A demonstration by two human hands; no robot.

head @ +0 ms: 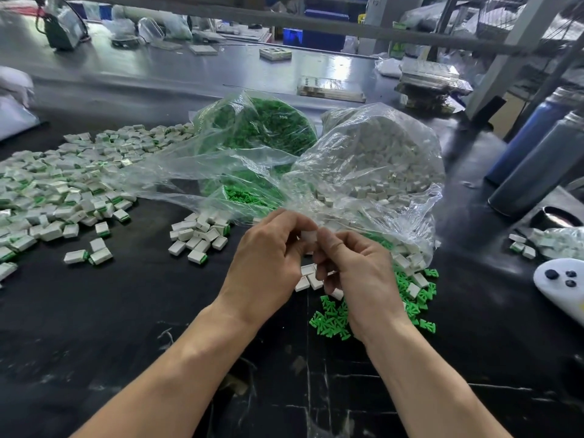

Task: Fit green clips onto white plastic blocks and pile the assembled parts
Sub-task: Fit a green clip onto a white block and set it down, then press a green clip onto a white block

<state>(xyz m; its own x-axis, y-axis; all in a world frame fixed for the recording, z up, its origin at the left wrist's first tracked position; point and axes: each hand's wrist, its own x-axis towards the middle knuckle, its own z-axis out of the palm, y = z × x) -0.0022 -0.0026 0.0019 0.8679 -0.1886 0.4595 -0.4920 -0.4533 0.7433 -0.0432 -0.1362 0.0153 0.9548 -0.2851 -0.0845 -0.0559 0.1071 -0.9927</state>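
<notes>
My left hand (268, 257) and my right hand (354, 270) meet at the table's middle, both pinching one white plastic block (308, 238) between fingertips. Any clip on it is hidden by my fingers. Loose green clips (331, 317) lie under and right of my right hand, with a few bare white blocks (305, 278) among them. A broad pile of assembled parts (63, 184) with green edges covers the left of the table. A smaller heap of assembled parts (199, 235) lies left of my left hand.
Two open clear plastic bags stand behind my hands: one of green clips (265, 128), one of white blocks (385, 159). Two dark bottles (537, 159) stand at the right. A white controller (562, 286) lies at the right edge. The black table (126, 327) is scuffed.
</notes>
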